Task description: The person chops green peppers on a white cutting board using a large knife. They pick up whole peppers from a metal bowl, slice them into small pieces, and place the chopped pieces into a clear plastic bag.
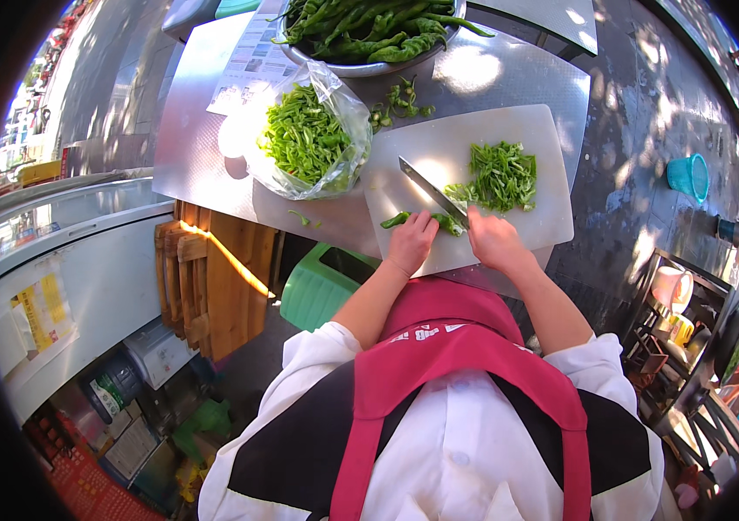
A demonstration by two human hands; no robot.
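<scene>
Right hand: the right hand is clamped round the handle of a kitchen knife, whose blade slants up and to the left across the white cutting board
Left hand: the left hand lies fingers together, pressed down on a whole green pepper at the near edge of the board, just left of the blade
Pepper: it lies across the board's near-left part, its stem end poking out left of the fingers, its other end under the blade
Cut pile: a heap of chopped green pepper sits touching the right side of the blade, middle of the board
Risk, fingers: the left fingertips sit right beside the blade; a slip of the pepper or a wide stroke could nick them
Risk, board: the board's near edge seems to overhang the steel table, so hard downward pressure there might tip it
Risk, spill: the clear plastic bag of chopped pepper leans open just beside the board's left edge; a sideways sweep of the knife could knock it over
Open room: bare board lies above and left of the blade; the right strip of the board is free too
Far side: a metal bowl of whole green peppers stands beyond the board, with cut stems loose between them
</scene>
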